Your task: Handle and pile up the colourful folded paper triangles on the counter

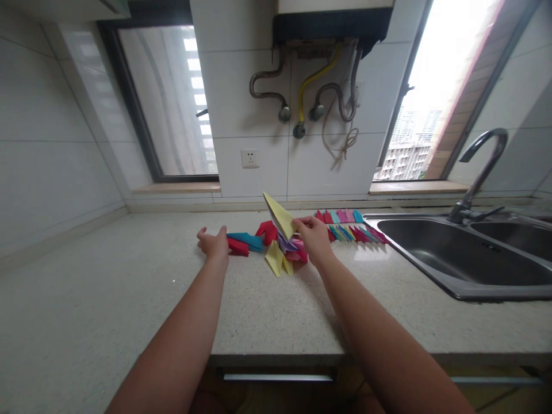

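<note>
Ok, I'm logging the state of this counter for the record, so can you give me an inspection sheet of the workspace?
Surface: pale speckled countertop, bare along the near edge.
Job's things: yellow folded paper lifted off the counter; loose pile of folded papers in red, blue, yellow and purple beneath it; row of finished folded papers lined up beside the sink.
Clutter: nothing seen.
Hands: right hand pinches the yellow folded paper; left hand rests by the red and blue pieces at the pile's end, whether gripping cannot be told.
Cables: hoses and a cord hang on the wall under the heater.
Surroundings: steel sink with faucet, wall socket, two windows.
</note>
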The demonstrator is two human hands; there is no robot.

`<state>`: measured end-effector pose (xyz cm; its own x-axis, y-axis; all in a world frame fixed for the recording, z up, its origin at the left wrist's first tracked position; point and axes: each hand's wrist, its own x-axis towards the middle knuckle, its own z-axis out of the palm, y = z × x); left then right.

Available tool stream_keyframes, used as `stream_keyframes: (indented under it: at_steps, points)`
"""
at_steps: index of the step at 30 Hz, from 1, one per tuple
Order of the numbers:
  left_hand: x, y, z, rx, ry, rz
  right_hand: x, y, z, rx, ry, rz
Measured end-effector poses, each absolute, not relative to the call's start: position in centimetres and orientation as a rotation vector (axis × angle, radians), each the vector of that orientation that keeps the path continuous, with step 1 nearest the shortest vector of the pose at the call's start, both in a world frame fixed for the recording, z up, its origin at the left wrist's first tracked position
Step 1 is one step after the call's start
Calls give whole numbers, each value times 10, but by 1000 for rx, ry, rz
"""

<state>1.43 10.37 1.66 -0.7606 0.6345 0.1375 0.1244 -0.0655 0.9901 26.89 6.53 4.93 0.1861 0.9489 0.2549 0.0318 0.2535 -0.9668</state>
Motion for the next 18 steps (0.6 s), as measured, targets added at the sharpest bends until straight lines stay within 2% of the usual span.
stream_keyframes:
  at_steps: [3,7,10,14,18]
  points:
    - [22,96,21,1218,2206,1893,273,67,52,-1218,-1278,716]
    - [39,83,29,1658,2127,1782,276,63,62,-1338,-1410,415]
    - [48,79,32,1840,1752,1699,268,56,69,-1316,-1449,396]
    - [61,77,33,1658,949,1470,252,50,67,-1261,-1531,608]
    - [68,76,29,1406,845,1398,246,48,62,-1283,-1614,584]
